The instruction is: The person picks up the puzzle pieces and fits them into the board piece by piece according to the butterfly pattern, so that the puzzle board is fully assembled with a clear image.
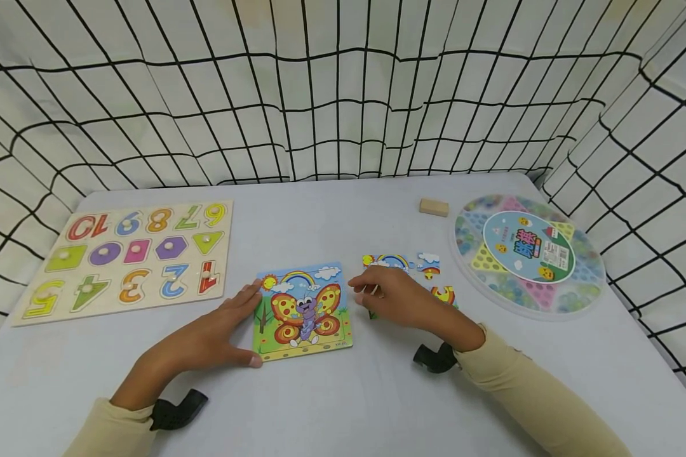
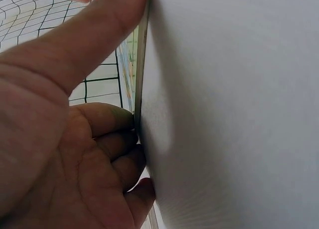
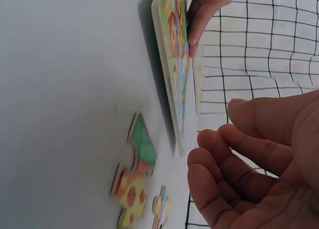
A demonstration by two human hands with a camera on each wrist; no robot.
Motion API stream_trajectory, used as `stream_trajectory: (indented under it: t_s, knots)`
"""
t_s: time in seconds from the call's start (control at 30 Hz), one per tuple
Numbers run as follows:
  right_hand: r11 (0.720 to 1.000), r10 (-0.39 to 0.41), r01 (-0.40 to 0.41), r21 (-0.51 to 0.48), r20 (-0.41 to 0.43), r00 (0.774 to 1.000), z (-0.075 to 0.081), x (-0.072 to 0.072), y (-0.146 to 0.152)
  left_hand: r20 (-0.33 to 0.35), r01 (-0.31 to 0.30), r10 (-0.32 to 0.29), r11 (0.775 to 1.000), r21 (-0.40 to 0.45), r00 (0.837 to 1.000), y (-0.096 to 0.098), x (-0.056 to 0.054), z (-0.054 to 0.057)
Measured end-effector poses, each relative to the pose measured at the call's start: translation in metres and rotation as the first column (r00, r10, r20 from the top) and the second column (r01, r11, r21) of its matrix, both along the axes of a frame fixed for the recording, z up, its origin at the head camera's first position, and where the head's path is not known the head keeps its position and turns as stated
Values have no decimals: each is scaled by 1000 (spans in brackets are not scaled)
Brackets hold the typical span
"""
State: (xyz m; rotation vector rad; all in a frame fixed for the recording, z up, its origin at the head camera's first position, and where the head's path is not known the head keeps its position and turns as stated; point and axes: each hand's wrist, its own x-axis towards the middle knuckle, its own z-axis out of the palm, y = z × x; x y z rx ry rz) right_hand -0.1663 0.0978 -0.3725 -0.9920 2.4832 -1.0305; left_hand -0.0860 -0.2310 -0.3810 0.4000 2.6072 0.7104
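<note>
A square butterfly puzzle board [image 1: 314,317] lies at the middle of the table, its picture of sun, rainbow and clouds facing up. My left hand [image 1: 211,339] rests along the board's left side, fingers stretched near the upper corner and thumb at the lower one. Just right of the board, my right hand [image 1: 397,295] hovers with loosely bent fingers and nothing between them. Below and beyond it are loose jigsaw pieces: a rainbow piece [image 1: 393,260], a cloud piece [image 1: 430,259] and a yellow piece with red dots [image 3: 132,191]. The hand partly covers them in the head view.
At the left lies a wooden number-and-shape peg board [image 1: 148,244]. A round game set with a blue label [image 1: 528,247] sits at the right, a small wooden block [image 1: 434,207] beside it. Black netting [image 1: 337,101] over white cloth encloses the table's back and sides.
</note>
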Motion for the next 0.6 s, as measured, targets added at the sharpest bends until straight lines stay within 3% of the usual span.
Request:
stream_trajectory:
  t_s: [0.33,0.6]
  knots:
    - [998,-57,56,34,23,998,-8,-3,18,6,3,-3,1000,-1,1000,-1,1,1]
    - [991,-114,115,67,-20,993,-15,-3,26,0,25,-25,1000,13,1000,-2,0,-1]
